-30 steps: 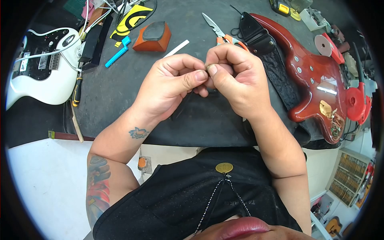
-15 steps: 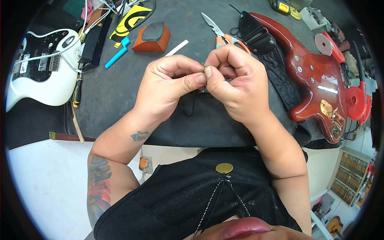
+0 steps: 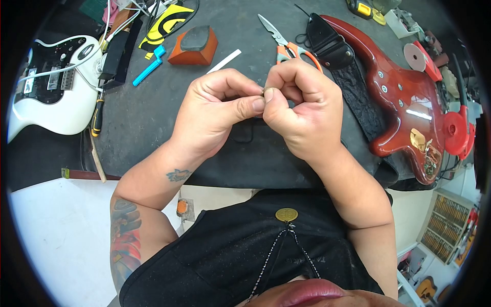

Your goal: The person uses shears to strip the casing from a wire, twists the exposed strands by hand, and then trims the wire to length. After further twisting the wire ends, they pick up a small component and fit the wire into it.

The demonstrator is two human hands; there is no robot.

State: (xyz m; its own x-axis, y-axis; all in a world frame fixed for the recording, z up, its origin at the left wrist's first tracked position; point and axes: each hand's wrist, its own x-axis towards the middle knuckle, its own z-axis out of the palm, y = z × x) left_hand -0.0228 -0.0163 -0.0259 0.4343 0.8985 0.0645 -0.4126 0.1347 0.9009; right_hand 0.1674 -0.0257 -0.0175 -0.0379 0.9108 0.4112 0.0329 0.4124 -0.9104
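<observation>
My left hand (image 3: pixel 217 105) and my right hand (image 3: pixel 304 105) meet fingertip to fingertip above the dark work mat (image 3: pixel 158 115). Each is closed in a pinch, thumb against index finger. Whatever lies between the fingertips is too small and too covered to name. Just beyond my right hand are scissors (image 3: pixel 280 41) with orange and grey handles, their blades pointing away from me. A thin white strip (image 3: pixel 225 61) lies behind my left hand. Part of a dark cord loop (image 3: pixel 243 139) shows on the mat beneath my hands.
A red-brown guitar body (image 3: pixel 409 102) lies at the right, beside a black leather case (image 3: pixel 330 43). On the left are a white electric guitar (image 3: pixel 56 107), a screwdriver (image 3: pixel 98 115), a blue string winder (image 3: pixel 149 66) and an orange-brown block (image 3: pixel 193 46). A red tape dispenser (image 3: pixel 458 130) stands far right.
My fingertips have shifted slightly, and the small thing between them shows less than before. Both hands stay pinched together in nearly the same place.
</observation>
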